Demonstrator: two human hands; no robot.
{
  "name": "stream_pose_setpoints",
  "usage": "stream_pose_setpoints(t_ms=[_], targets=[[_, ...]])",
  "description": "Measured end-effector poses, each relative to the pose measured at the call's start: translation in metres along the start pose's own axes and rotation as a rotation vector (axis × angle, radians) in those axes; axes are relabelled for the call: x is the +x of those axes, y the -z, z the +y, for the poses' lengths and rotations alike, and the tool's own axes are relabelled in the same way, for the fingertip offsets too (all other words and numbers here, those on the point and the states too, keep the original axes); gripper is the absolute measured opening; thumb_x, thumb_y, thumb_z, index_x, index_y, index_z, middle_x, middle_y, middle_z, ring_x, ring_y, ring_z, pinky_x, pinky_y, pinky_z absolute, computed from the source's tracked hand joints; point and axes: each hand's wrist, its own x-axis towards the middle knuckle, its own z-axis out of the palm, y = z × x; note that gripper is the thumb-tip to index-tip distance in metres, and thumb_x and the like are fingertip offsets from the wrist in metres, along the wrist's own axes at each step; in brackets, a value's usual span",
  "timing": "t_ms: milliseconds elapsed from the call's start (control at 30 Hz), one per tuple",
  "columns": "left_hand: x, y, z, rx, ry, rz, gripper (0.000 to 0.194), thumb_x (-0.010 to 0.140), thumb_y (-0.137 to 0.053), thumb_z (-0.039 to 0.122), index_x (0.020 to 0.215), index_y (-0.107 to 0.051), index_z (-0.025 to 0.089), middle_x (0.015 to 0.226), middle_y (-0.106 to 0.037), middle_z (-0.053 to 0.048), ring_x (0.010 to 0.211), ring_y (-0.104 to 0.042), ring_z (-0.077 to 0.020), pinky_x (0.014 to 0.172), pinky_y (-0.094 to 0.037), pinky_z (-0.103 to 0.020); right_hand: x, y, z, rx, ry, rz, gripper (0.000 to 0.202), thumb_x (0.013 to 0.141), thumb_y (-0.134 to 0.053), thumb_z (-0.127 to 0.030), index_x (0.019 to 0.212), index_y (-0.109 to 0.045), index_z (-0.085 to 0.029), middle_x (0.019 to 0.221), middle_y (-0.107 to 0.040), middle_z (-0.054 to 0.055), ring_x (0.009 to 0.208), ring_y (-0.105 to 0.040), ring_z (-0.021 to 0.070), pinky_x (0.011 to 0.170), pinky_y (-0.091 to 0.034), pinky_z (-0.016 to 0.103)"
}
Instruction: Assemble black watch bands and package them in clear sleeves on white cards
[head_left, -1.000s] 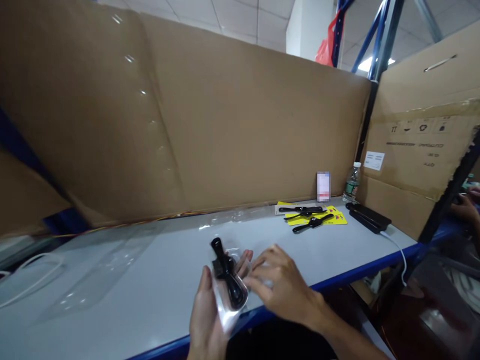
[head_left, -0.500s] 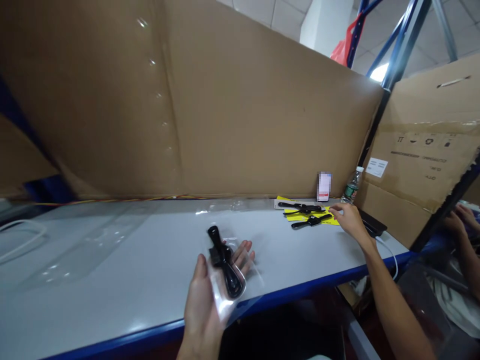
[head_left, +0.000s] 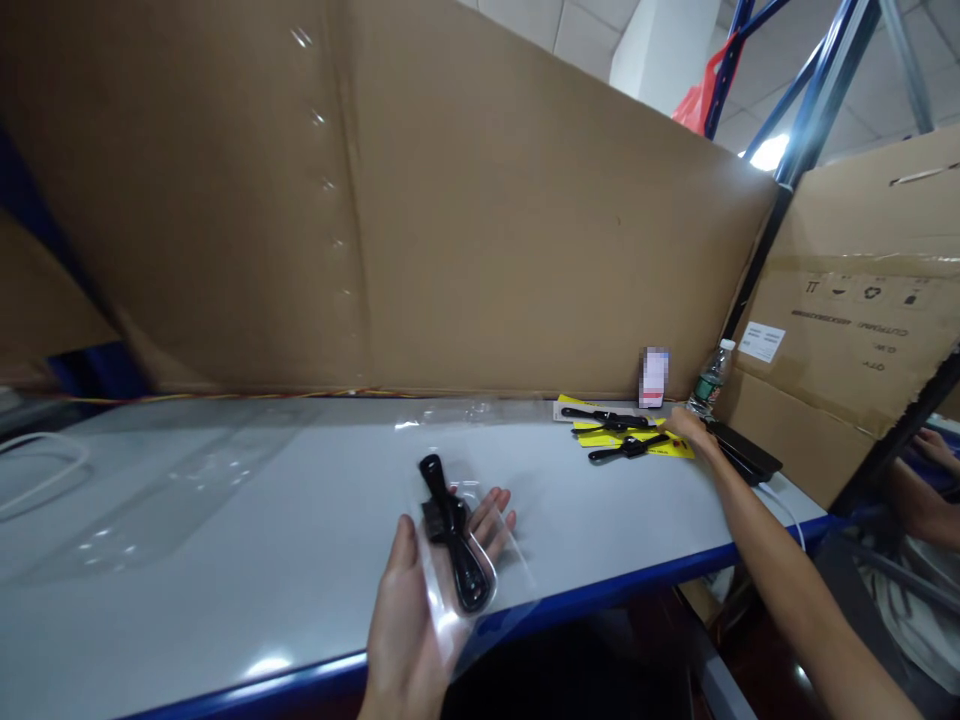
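My left hand (head_left: 409,600) lies palm up above the front of the table, fingers apart, holding a black spokeshave (head_left: 456,535) in a clear plastic blister pack (head_left: 450,625). My right hand (head_left: 688,428) reaches to the back right, its fingertips over the edge of the yellow cards (head_left: 679,446). Those fingers are small and partly hidden, so their grip is unclear. More black spokeshaves lie on the cards, one at the front (head_left: 628,449) and at least one behind it (head_left: 609,416).
A phone (head_left: 653,378) stands against the cardboard wall (head_left: 525,230), with a water bottle (head_left: 711,378) to its right. Beside the right forearm lies a black flat object (head_left: 742,450). Clear plastic blisters (head_left: 172,490) lie on the white table (head_left: 315,560). Another person's arm shows far right.
My right hand has moved slightly in over the right end of the yellow cards. My left hand keeps the packaged spokeshave in nearly the same place. The view has shifted a little.
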Motion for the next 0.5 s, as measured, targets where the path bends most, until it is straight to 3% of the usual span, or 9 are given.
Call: stream_pose_setpoints(t_ms=[300,500], targets=[[-0.002,-0.003,0.0,0.04,-0.001,0.015,0.054,0.101,-0.038,0.053,0.134,-0.061,0.017,0.133,-0.063,-0.023,0.123,-0.063,-0.0358,0.099,-0.054,-0.057,0.017,-0.001,0.015,0.311,-0.084,0.079,0.014,0.075,-0.075,-0.02,0.073,-0.071,-0.007,0.067,-0.069,0.007,0.061,-0.063,0.0155,0.054,-0.043,0.021],[0.001,0.0,-0.001,-0.005,-0.003,-0.006,0.051,0.102,-0.036,0.049,0.129,-0.064,0.016,0.132,-0.063,-0.024,0.122,-0.064,-0.0351,0.094,-0.057,-0.053,0.022,0.01,0.021,0.35,-0.188,0.266,0.02,0.083,-0.061,-0.018,0.089,-0.075,-0.005,0.078,-0.073,0.016,0.07,-0.068,0.0214,0.056,-0.046,0.024]])
